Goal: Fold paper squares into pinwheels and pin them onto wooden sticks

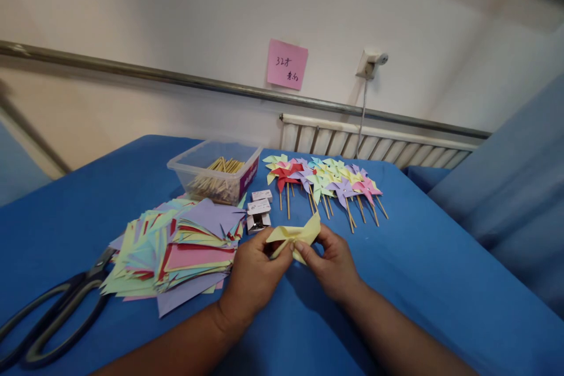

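Both hands meet over the blue table [432, 270], folding a yellow paper square [296, 235] whose corners are bent toward its middle. My left hand [253, 273] pinches the paper's left side, fingers closed. My right hand [331, 264] pinches its right side and lower flap. Just left of my left hand lies a spread pile of cut coloured paper squares [180, 249]. Beyond the hands lies a row of finished paper pinwheels [326, 182] on wooden sticks.
A clear plastic box [215, 169] of wooden sticks stands at the back. Small white boxes of pins [258, 210] sit beside it. Large black scissors [57, 311] lie at the left edge. A pink note [286, 64] hangs on the wall above a radiator [374, 144].
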`<action>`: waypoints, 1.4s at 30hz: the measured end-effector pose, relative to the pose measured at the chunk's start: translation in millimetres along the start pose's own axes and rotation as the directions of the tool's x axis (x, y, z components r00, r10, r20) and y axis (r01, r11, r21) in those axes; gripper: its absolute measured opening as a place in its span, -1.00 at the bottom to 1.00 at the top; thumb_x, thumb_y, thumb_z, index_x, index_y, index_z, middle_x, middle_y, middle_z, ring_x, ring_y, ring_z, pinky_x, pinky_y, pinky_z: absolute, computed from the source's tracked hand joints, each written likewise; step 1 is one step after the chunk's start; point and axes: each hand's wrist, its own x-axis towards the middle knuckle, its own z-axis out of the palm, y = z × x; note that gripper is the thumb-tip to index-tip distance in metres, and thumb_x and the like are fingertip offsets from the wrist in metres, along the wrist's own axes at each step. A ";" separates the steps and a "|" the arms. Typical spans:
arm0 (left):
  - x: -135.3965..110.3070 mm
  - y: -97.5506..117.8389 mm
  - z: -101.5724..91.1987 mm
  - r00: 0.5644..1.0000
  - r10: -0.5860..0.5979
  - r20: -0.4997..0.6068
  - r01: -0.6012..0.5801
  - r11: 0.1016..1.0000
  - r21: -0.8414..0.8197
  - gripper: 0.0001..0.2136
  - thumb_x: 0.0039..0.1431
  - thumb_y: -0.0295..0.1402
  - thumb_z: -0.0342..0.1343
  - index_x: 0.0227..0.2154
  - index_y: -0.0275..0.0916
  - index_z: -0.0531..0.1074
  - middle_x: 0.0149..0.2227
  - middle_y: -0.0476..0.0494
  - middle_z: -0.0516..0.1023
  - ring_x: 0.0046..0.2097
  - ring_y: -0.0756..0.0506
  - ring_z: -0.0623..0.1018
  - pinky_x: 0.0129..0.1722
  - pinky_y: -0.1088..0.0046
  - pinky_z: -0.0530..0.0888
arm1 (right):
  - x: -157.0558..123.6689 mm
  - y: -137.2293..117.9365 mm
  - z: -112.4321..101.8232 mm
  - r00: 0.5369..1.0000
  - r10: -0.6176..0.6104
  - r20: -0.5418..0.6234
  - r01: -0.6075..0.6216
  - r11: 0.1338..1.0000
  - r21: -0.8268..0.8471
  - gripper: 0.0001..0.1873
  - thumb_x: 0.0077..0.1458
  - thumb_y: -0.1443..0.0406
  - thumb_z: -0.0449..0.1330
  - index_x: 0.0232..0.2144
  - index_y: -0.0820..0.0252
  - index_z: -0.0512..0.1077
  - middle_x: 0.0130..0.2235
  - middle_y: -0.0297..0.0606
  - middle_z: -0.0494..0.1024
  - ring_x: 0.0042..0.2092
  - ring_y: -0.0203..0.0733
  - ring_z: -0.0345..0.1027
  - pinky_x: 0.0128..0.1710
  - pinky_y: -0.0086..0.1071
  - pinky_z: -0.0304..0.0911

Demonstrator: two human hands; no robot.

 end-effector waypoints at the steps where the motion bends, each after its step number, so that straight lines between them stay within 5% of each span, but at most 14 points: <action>1: -0.1 0.1 -0.2 1.000 0.005 0.001 -0.005 1.000 0.004 -0.86 -0.05 -0.30 0.16 -0.42 -0.23 0.47 -0.48 -0.02 0.54 -0.38 -0.08 0.52 -0.37 0.48 0.42 | -0.3 -0.7 0.4 1.000 0.000 -0.006 0.000 1.000 0.004 -0.84 0.00 0.33 0.17 -0.30 0.20 0.47 -0.35 -0.31 0.53 -0.34 -0.25 0.35 -0.33 -0.42 0.25; 13: 0.4 -0.8 4.1 0.998 -0.023 -0.056 0.019 0.997 -0.077 -0.86 -0.07 -0.30 0.21 -0.44 -0.25 0.46 -0.46 -0.01 0.54 -0.40 -0.04 0.52 -0.38 0.51 0.42 | -0.6 4.3 2.4 0.998 0.021 -0.063 -0.012 0.989 0.144 -0.90 0.01 0.28 0.21 -0.40 0.21 0.46 -0.42 -0.35 0.47 -0.37 -0.27 0.30 -0.34 -0.42 0.22; 27: -2.9 -7.1 4.1 0.999 0.015 -0.035 -0.018 0.996 -0.089 -0.88 -0.01 -0.31 0.19 -0.45 -0.24 0.41 -0.48 0.04 0.49 -0.41 0.01 0.47 -0.40 0.55 0.38 | -1.9 3.9 2.0 0.997 -0.022 -0.073 0.032 0.991 0.133 -0.88 0.00 0.28 0.24 -0.48 0.22 0.41 -0.44 -0.37 0.40 -0.39 -0.30 0.25 -0.35 -0.42 0.18; 42: -5.1 -4.1 3.1 0.997 0.021 -0.076 -0.024 0.999 -0.041 -0.89 -0.04 -0.33 0.19 -0.47 -0.23 0.41 -0.50 0.04 0.49 -0.43 0.01 0.47 -0.42 0.54 0.39 | -5.7 0.3 1.6 0.996 -0.079 -0.037 0.081 0.996 0.049 -0.92 0.08 0.29 0.16 -0.35 0.19 0.40 -0.38 -0.34 0.42 -0.34 -0.27 0.28 -0.36 -0.42 0.17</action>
